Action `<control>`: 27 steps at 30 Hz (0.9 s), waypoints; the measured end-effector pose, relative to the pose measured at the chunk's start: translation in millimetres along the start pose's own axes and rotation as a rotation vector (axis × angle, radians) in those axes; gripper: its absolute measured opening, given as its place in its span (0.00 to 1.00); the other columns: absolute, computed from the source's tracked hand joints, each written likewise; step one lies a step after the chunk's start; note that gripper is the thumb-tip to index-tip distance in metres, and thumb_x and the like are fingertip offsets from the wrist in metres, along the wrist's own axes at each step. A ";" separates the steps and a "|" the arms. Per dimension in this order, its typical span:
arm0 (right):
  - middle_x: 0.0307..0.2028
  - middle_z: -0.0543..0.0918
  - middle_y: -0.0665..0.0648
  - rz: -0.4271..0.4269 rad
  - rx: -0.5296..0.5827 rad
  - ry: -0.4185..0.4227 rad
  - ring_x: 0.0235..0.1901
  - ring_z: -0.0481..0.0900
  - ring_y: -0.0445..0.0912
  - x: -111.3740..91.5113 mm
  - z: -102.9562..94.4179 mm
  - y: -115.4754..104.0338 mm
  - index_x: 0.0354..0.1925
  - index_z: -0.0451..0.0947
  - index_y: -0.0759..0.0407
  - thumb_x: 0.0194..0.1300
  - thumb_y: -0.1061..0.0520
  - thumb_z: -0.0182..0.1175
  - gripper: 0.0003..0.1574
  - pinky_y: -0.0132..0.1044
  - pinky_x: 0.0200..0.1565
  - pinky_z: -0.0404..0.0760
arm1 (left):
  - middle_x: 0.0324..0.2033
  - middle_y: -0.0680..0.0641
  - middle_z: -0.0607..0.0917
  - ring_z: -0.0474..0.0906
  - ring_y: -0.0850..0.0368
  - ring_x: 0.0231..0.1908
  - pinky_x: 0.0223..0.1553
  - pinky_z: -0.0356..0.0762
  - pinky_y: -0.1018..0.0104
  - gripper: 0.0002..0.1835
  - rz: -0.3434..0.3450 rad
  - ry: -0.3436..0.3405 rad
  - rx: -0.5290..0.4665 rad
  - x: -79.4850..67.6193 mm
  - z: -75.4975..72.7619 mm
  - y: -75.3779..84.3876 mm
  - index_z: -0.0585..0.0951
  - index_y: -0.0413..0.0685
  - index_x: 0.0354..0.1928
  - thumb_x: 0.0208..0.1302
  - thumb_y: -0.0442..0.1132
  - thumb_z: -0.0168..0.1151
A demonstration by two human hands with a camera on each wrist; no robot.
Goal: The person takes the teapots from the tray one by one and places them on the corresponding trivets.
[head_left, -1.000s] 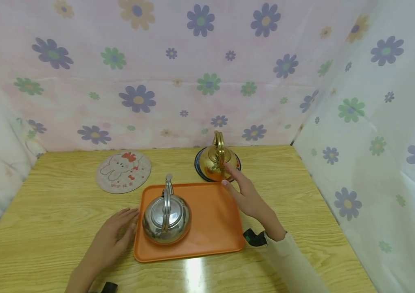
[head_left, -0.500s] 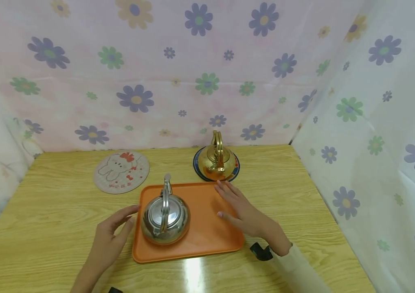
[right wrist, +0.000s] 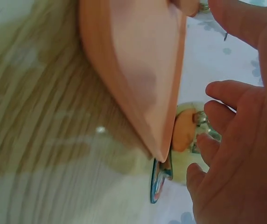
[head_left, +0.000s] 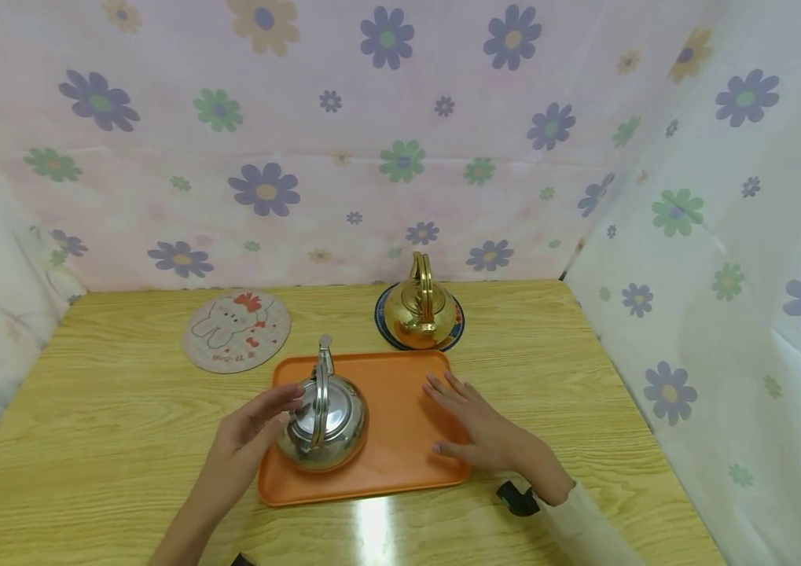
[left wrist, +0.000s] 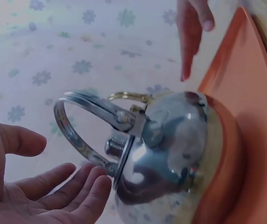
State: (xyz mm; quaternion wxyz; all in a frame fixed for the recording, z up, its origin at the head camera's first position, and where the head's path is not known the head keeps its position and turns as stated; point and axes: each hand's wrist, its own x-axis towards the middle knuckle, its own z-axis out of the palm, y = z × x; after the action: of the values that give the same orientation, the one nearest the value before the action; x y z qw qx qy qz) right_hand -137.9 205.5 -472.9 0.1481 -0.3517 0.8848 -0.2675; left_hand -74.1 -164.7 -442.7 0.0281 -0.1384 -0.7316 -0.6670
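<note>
Near silver kettle (head_left: 340, 420), left hand (head_left: 246, 431) empty, fingers loosely spread; right hand (head_left: 485, 432) likewise; round mat (head_left: 236, 330): head view only.

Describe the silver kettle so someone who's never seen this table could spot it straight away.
On the wooden table lies an orange tray. The silver kettle, round with an arched handle, stands on the tray's left half, by the left hand. Its silver colour sets it apart from the gold kettle beyond the tray, on a blue-rimmed plate.
</note>
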 end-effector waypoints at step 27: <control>0.79 0.52 0.66 0.007 -0.068 -0.003 0.78 0.41 0.71 -10.3 -9.1 30.4 0.79 0.52 0.65 0.68 0.45 0.67 0.55 0.72 0.72 0.46 | 0.54 0.55 0.85 0.83 0.61 0.53 0.56 0.81 0.69 0.26 -0.226 -0.132 -0.346 19.3 3.0 15.9 0.61 0.18 0.69 0.81 0.34 0.46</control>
State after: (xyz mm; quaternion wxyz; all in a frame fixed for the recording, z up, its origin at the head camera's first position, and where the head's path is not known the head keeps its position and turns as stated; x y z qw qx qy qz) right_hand -151.2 234.6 -482.4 0.1381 -0.3536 0.8945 -0.2361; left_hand -88.4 -157.4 -423.2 -0.1193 -0.1016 -0.6173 -0.7710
